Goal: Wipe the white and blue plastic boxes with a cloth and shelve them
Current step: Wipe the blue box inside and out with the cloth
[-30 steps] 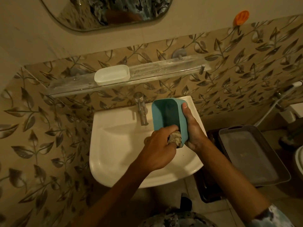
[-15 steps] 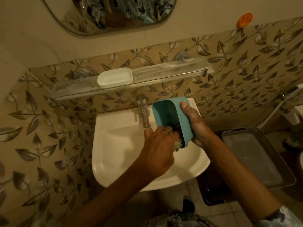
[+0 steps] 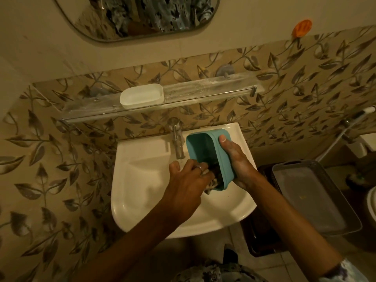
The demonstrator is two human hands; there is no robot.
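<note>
Right grip [image 3: 238,161] clamps the box [image 3: 201,147] over the sink [image 3: 142,190]; left grip [image 3: 187,182] pinches the cloth [image 3: 211,185] inside; hard scrubbing could dislodge the box.

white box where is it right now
In the head view the white box sits on the left half of the glass shelf, above the tap and up-left of the blue box.

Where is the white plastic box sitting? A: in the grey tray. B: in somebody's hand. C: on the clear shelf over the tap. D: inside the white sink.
C: the white plastic box sits on the clear wall shelf above the metal tap, while the right hand grips only the blue plastic box.
</note>
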